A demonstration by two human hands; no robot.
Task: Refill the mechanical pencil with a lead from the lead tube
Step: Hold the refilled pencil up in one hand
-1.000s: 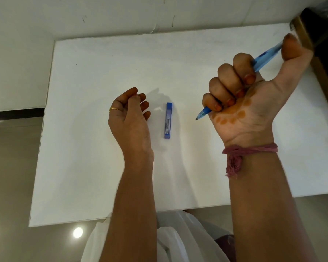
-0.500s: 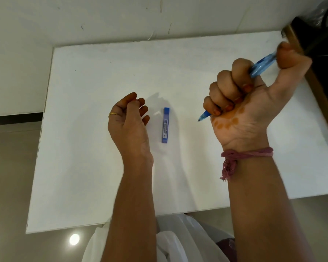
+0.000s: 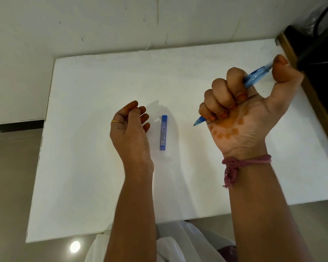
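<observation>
At the bottom edge, white cloth (image 3: 180,241) on the person's lap is cut off by the frame, and a round glare spot (image 3: 75,246) shines on the grey floor (image 3: 8,186). Two bare forearms reach up from there over a white desk (image 3: 83,167).

The left hand (image 3: 130,129) rests on the desk just left of centre, its fingers loosely curled toward the palm and holding nothing. A gold ring (image 3: 115,121) sits on one finger. Just right of it, apart from the fingers, the tube (image 3: 163,132) lies flat on the desk, a slim blue case pointing away from the person. Its label print is too small to read.

The right hand (image 3: 240,114) is raised above the desk, palm toward the camera, fist clamped on the pencil (image 3: 256,76). The blue pencil runs slantwise through the fist: its tip pokes out at the lower left, its upper barrel shows between fingers and thumb, and the middle is hidden inside the grip. The thumb covers the top end, so the cap cannot be made out. Orange dots mark the palm, and a pink thread (image 3: 244,161) is tied round the wrist.

At the far right a dark object (image 3: 318,53) is cut off by the frame and hard to identify. Beyond the desk stands a scuffed pale wall (image 3: 102,25).

Compared with a second ago, both hands and the tube keep their poses and places; only the camera has tilted, so everything sits lower in view.
</observation>
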